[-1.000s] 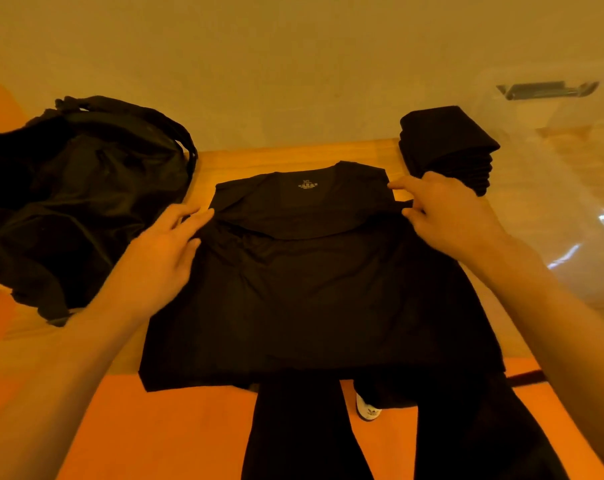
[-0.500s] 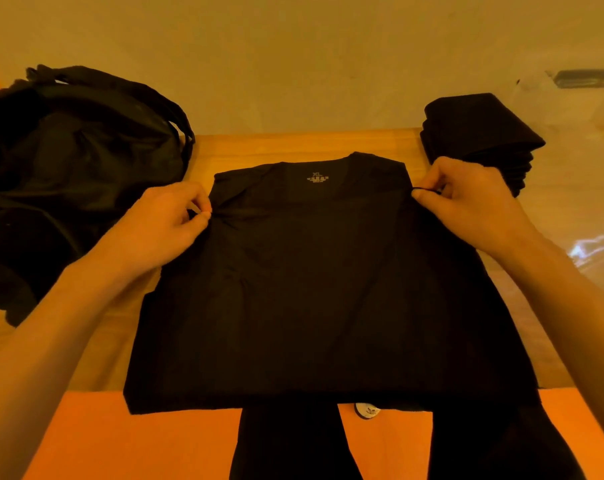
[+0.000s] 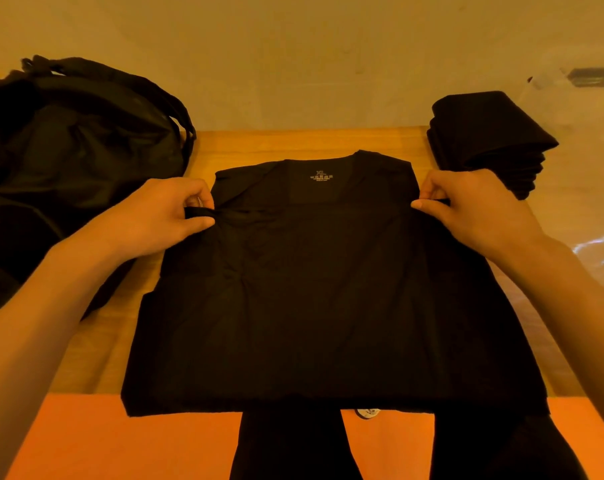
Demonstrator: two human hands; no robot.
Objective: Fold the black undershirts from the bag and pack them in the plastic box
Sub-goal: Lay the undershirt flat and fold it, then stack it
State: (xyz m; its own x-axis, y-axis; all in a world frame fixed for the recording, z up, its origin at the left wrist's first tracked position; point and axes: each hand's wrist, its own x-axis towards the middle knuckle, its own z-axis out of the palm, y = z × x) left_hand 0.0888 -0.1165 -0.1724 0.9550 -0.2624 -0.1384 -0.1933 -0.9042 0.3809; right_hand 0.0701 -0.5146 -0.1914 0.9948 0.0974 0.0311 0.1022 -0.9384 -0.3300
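Observation:
A black undershirt (image 3: 314,292) lies spread flat on the wooden table (image 3: 293,143), collar away from me, an XL label showing inside the neck. My left hand (image 3: 158,216) pinches its left shoulder edge between thumb and fingers. My right hand (image 3: 466,206) pinches the right shoulder edge the same way. The hem hangs slightly over the table's near edge. A stack of folded black undershirts (image 3: 484,140) sits at the back right. The black bag (image 3: 68,161) slumps at the left. The clear plastic box (image 3: 591,174) stands at the far right, its walls barely visible.
A pale wall rises behind the table. Below the near edge is an orange floor (image 3: 120,441), with my dark trouser legs (image 3: 286,445) and a shoe tip showing. Bare wood shows between the bag and the shirt.
My flat hands have curled to pinch the shirt's two shoulder edges. The shirt now lies smoother and wider on the table. The view has tilted slightly.

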